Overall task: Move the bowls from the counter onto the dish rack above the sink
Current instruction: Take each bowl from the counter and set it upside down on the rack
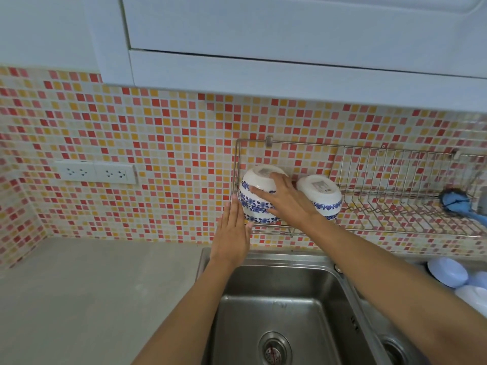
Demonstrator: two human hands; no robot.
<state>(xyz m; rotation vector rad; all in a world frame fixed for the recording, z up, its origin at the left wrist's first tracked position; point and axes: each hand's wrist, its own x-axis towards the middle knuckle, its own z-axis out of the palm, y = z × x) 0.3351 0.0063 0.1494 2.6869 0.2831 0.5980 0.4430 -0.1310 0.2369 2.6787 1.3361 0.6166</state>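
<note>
A stack of white bowls with blue flower bands (255, 204) sits upside down at the left end of the wire dish rack (395, 206). My right hand (283, 198) lies over the stack, fingers spread round its top and side. My left hand (232, 233) stands flat with straight fingers against the rack's left front edge, beside the stack. A single upturned bowl of the same pattern (321, 196) rests on the rack just right of my right hand.
The steel sink (284, 312) lies below the rack. Pale blue and white dishes (448, 275) sit at the right of the sink. A blue brush (456, 202) lies on the rack's right end. Grey counter (92, 299) stretches left; wall sockets (97, 173) are above it.
</note>
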